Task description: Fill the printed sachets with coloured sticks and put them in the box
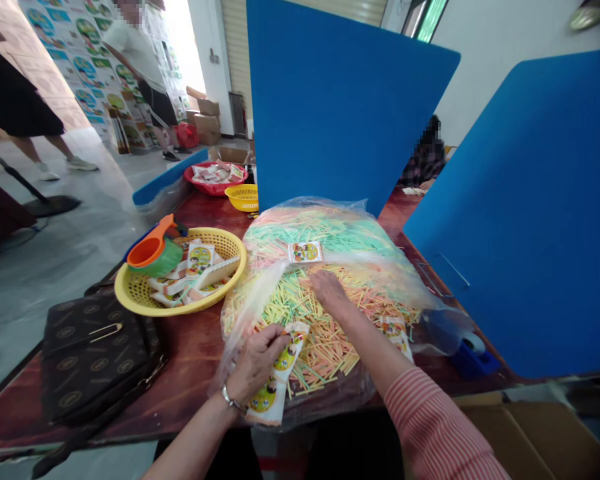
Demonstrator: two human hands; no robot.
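Observation:
A big clear plastic bag (253,303) lies open on the table, full of thin pastel sticks (340,333) in yellow, orange, pink and green. My left hand (260,357) is closed on printed white packets (270,400) at the bag's near left edge. My right hand (327,291) reaches down to the sticks in the middle of the bag, its fingers curled; what they hold, if anything, is hidden. Just beyond it, a printed packet (305,252) lies on the bag. More packets (396,332) lie partly behind my right forearm.
On the left, a yellow basket (135,303) holds packets and an orange scoop (147,250), beside a dark handbag (97,353). Blue partitions (350,100) stand behind and to the right. A red basket (215,187) sits farther back. Other people stand left and sit behind.

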